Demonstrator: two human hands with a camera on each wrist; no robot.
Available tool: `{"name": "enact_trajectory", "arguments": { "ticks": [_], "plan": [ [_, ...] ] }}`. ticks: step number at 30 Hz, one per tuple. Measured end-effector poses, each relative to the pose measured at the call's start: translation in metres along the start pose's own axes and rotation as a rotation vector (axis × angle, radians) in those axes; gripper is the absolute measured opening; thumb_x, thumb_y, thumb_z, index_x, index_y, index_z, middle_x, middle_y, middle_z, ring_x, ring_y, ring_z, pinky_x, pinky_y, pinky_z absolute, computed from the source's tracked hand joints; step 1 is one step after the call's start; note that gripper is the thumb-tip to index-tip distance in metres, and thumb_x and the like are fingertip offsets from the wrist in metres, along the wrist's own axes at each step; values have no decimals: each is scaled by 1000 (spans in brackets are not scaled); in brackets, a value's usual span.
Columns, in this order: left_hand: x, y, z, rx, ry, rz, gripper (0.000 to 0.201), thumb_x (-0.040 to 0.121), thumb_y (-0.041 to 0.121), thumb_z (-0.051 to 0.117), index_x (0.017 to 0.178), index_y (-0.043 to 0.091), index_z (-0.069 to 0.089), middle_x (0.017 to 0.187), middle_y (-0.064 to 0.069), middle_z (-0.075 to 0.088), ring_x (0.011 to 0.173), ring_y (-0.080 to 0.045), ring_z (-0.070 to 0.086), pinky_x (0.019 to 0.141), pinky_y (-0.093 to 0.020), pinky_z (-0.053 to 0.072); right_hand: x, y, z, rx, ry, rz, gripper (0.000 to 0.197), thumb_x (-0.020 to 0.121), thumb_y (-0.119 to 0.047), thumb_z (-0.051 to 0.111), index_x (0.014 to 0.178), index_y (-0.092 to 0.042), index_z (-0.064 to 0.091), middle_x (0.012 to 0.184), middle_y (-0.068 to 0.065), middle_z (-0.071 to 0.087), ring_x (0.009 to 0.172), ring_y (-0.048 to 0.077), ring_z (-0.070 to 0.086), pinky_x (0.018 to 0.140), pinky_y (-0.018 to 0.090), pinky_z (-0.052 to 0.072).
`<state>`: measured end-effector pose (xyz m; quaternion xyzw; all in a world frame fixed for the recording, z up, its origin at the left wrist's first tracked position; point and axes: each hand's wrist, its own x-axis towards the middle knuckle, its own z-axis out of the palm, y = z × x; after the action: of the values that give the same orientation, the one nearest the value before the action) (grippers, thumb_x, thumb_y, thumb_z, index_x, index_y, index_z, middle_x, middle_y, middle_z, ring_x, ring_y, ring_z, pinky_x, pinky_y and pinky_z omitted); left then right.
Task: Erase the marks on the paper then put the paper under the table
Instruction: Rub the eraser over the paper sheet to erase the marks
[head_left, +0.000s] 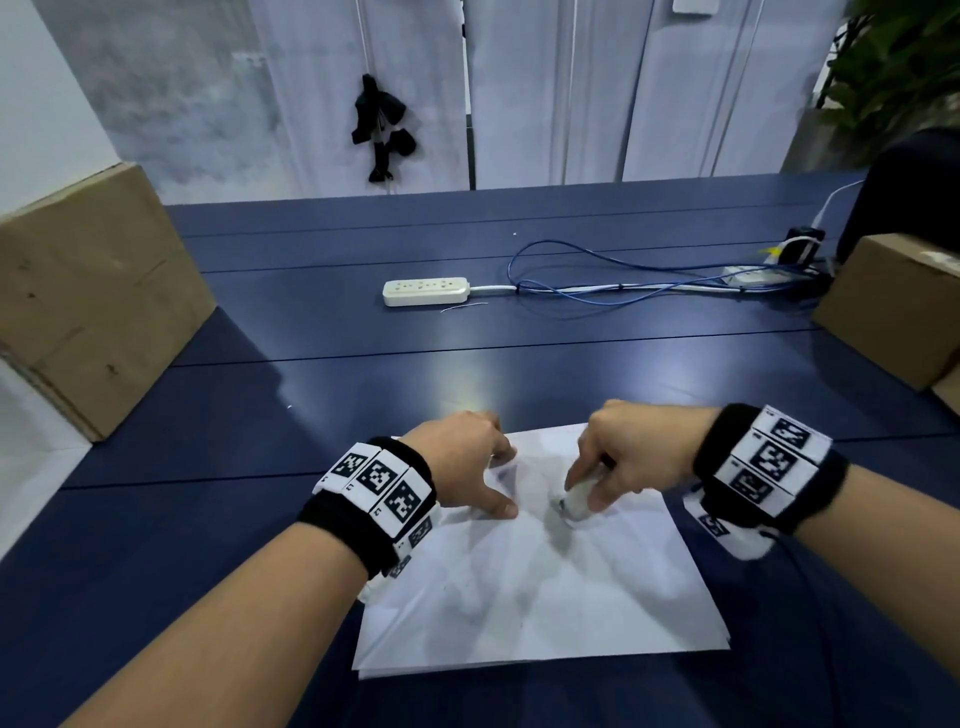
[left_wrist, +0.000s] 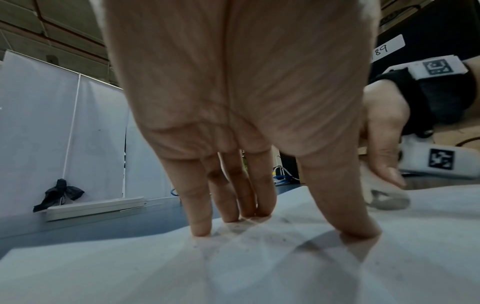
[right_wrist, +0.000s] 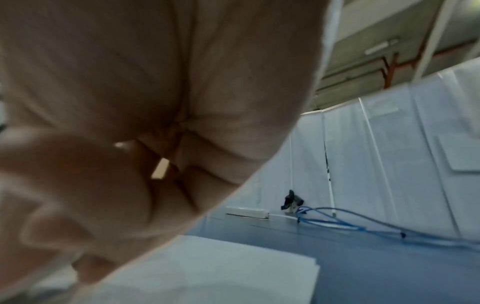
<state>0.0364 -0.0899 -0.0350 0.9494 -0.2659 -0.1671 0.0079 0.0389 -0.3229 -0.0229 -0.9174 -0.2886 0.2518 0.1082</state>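
On the dark blue slatted table, far left, sits a brown cardboard box. Left hand presses straight, spread fingers down on the white paper sheet, at its upper left. Right hand pinches a small white eraser, grey tip touching the paper mid-sheet; marks there look smudged, hard to tell. Further back, a cream power strip, then looped blue cable.
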Motion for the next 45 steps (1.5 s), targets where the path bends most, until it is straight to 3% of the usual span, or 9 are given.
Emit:
{"name": "enact_trajectory", "arguments": {
  "ticks": [6,11,13,15,19,25,32,39,45],
  "plan": [
    [0,1,-1,-8,-3,2,59,73,59,74,115,20,64,109,5,48,96,-18,52,84,-42,52,25,12,-19,-73,256,93,26,82,-46,73,101,-30,79,75,4,73,66,24,64,71,39,59],
    [1,0,-1,-8,-9,-1,57,74,57,75,114,18,64,110,3,50,98,-20,53,84,-41,53,-5,0,1,69,7,11,30,73,-46,79,101,-38,75,75,12,70,58,34,62,55,37,58],
    [1,1,-1,-19,-7,-7,59,73,55,76,116,17,64,111,3,50,100,-20,54,85,-40,52,-4,-2,0,49,-17,11,31,72,-48,81,100,-38,77,70,12,68,49,24,55,54,35,57],
    [1,3,-3,-25,-6,-8,61,72,56,77,119,19,64,112,5,51,102,-19,54,87,-40,52,10,4,-8,6,92,57,27,74,-43,79,100,-35,79,63,8,66,45,17,52,54,38,60],
    [-1,4,-5,-40,-2,-12,63,72,55,78,121,19,63,110,6,50,102,-17,54,88,-39,51,27,14,-20,-39,264,144,24,80,-42,73,98,-26,80,63,7,70,54,27,66,59,42,61],
    [1,2,-3,-36,2,-24,59,71,55,78,113,17,65,108,5,51,99,-19,55,86,-39,52,-5,2,-2,26,-53,-6,32,72,-46,77,103,-42,74,73,8,70,53,29,62,57,37,59],
    [-1,4,-4,-58,10,-14,62,73,53,78,122,19,62,109,8,49,103,-16,53,89,-37,51,25,17,-21,-82,241,92,24,80,-48,72,97,-32,79,62,1,66,55,21,59,66,40,60],
    [3,2,-1,-30,3,-13,58,72,56,77,114,17,64,111,5,51,100,-18,54,87,-39,52,-5,8,3,85,-35,-18,38,64,-57,78,100,-46,73,75,13,69,59,34,61,47,28,51],
    [3,3,-2,-41,5,-11,61,71,54,79,115,16,63,110,5,51,99,-18,56,87,-38,51,26,17,-20,-58,291,72,25,82,-50,73,100,-34,79,60,-10,63,60,11,53,72,28,52]
  ]
}}
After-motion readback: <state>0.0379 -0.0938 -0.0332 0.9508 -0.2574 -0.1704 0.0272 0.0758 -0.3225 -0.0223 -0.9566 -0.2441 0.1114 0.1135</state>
